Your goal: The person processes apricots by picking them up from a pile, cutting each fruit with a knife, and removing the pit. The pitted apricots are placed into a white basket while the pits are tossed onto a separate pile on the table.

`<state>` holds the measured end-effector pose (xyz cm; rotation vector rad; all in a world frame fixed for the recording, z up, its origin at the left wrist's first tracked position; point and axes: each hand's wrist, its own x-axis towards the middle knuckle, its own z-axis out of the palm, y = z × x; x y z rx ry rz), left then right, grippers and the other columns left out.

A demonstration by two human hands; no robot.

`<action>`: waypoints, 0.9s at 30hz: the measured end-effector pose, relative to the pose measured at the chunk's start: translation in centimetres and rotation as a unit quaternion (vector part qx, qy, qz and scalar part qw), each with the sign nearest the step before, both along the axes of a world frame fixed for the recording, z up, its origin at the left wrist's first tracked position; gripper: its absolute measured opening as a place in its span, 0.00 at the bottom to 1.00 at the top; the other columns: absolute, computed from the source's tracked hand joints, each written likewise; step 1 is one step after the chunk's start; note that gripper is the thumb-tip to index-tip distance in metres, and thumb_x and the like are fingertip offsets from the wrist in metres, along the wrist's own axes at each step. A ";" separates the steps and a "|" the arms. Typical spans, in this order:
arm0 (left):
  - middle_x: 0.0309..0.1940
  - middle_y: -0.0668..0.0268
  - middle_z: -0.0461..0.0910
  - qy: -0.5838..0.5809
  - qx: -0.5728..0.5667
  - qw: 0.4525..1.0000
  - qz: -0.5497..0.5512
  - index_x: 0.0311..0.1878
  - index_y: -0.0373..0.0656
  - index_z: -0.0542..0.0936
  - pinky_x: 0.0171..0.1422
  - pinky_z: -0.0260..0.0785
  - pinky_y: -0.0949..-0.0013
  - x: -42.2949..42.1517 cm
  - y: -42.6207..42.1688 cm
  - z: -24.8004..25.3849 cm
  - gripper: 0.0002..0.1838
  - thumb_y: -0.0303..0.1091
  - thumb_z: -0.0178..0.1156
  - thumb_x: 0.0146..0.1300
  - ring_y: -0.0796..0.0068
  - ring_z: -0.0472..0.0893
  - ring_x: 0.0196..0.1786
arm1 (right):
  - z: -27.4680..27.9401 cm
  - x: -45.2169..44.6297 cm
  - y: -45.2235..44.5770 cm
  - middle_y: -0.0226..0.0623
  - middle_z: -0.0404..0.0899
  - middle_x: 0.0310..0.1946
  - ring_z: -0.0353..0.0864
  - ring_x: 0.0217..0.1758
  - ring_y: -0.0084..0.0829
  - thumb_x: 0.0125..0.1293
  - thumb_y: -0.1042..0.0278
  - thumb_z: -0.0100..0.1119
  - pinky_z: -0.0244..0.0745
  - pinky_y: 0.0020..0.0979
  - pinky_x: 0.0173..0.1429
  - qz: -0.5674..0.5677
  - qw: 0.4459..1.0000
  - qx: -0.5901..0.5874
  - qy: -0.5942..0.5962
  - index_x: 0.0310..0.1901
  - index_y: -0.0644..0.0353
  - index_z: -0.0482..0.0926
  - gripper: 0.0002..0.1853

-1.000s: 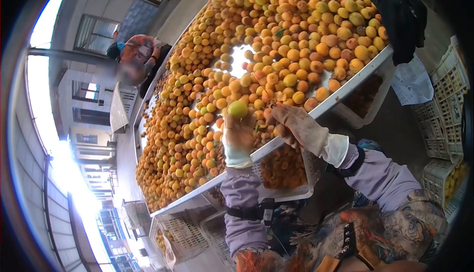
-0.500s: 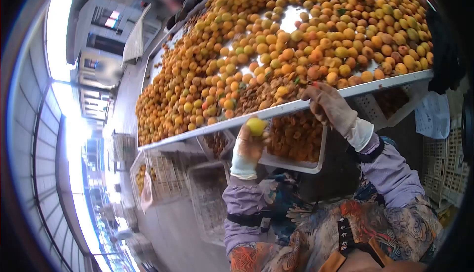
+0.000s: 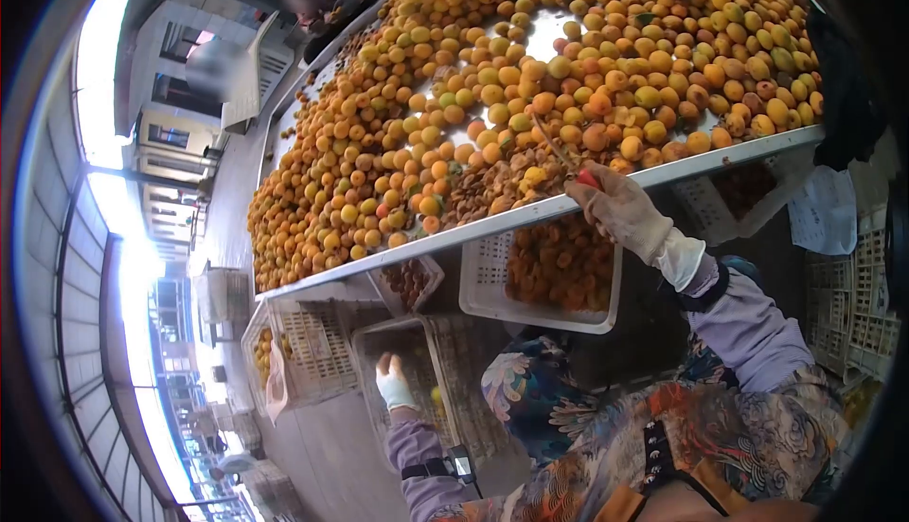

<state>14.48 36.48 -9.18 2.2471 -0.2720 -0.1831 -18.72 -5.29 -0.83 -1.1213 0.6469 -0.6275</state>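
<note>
**Over the lower crate, the left hand; by the table rim, the right hand with a knife**

The right hand's gloved fingers close around the red handle, the thin blade pointing toward the heaped apricots on the table. The left hand, gloved too, has its fingers loosely parted and no fruit visible in them. A yellow-green apricot shows near it by the crate's wall, on which side is unclear. Halved apricots fill part of a white basket below the rim.
</note>
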 end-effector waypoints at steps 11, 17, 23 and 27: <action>0.51 0.57 0.75 0.003 -0.236 0.891 -0.388 0.56 0.30 0.71 0.57 0.66 0.71 -7.3 -39.2 10.2 0.19 0.27 0.55 0.63 0.70 0.74 0.53 | 2.0 -2.3 -3.3 0.22 0.64 0.19 0.61 0.16 0.15 0.71 0.50 0.42 0.56 0.18 0.18 -0.112 0.985 0.128 -0.033 0.43 0.56 0.73 0.18; 0.53 0.54 0.76 -0.122 -0.083 0.890 -0.430 0.57 0.38 0.71 0.58 0.67 0.66 -8.8 -50.1 7.9 0.23 0.34 0.60 0.59 0.62 0.76 0.54 | 3.8 -3.3 -4.0 0.25 0.63 0.22 0.60 0.20 0.16 0.73 0.47 0.34 0.56 0.18 0.20 -0.050 0.982 0.180 -0.017 0.48 0.60 0.69 0.23; 0.55 0.58 0.71 -0.275 0.064 0.833 -0.475 0.60 0.56 0.70 0.56 0.68 0.58 -12.2 -56.4 6.1 0.30 0.46 0.64 0.51 0.53 0.73 0.54 | 3.6 -3.8 -4.1 0.26 0.63 0.22 0.60 0.20 0.17 0.70 0.39 0.33 0.57 0.18 0.21 -0.039 0.984 0.170 -0.024 0.49 0.63 0.68 0.30; 0.54 0.58 0.70 -0.299 0.203 0.807 -0.467 0.60 0.58 0.71 0.57 0.69 0.56 -14.0 -58.8 5.5 0.30 0.49 0.63 0.52 0.53 0.70 0.57 | 3.6 -4.4 -4.5 0.24 0.64 0.21 0.62 0.18 0.16 0.68 0.39 0.42 0.57 0.18 0.19 -0.046 0.980 0.189 -0.029 0.44 0.58 0.71 0.26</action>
